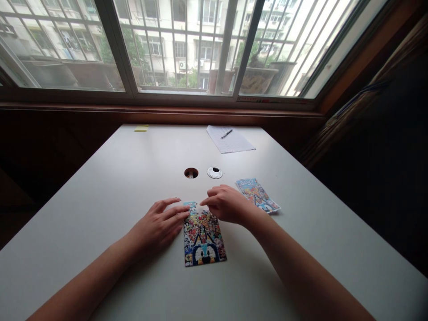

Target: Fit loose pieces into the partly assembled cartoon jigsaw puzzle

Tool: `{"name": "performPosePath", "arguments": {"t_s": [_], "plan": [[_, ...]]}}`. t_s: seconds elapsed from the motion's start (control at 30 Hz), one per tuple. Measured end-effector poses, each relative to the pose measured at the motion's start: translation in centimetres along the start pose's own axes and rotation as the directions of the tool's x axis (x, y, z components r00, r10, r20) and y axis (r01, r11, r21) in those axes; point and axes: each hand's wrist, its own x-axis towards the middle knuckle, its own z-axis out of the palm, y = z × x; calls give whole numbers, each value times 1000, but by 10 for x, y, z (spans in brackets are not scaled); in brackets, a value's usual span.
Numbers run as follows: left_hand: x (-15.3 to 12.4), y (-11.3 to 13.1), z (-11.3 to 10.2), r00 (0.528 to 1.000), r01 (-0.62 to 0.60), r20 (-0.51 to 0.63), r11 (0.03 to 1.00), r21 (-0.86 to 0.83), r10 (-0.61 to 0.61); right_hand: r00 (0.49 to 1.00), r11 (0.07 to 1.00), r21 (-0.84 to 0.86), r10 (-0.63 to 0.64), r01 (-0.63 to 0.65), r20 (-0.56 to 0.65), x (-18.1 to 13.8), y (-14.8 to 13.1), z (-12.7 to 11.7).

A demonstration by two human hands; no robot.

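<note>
A jigsaw puzzle (204, 240) with a blue cartoon dog's face lies flat on the white table. Its lower part is a solid block of joined pieces; along the top, light blue pieces (191, 207) show at the left and a gap at the right. My left hand (163, 220) rests by the puzzle's upper left edge, fingers stretched out and their tips touching it. Over the upper right corner is my right hand (227, 203), its fingers curled and the index finger pointing left. Whatever it pinches, if anything, is hidden beneath the fingers.
A picture sheet (257, 196) with the same dog lies right of my right hand. Farther back are a round cable hole (191, 173), its white cover (214, 172), papers (230, 141) with a pen (226, 133), and yellow sticky notes (141, 128). A barred window stands beyond the table.
</note>
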Motion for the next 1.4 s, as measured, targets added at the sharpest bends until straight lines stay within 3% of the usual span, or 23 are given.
{"name": "performPosePath", "arguments": {"t_s": [1.4], "plan": [[0,0,3,1000,0,-15,1000,22,0,998,993,116,-25,18,54,0,-20,4]]}}
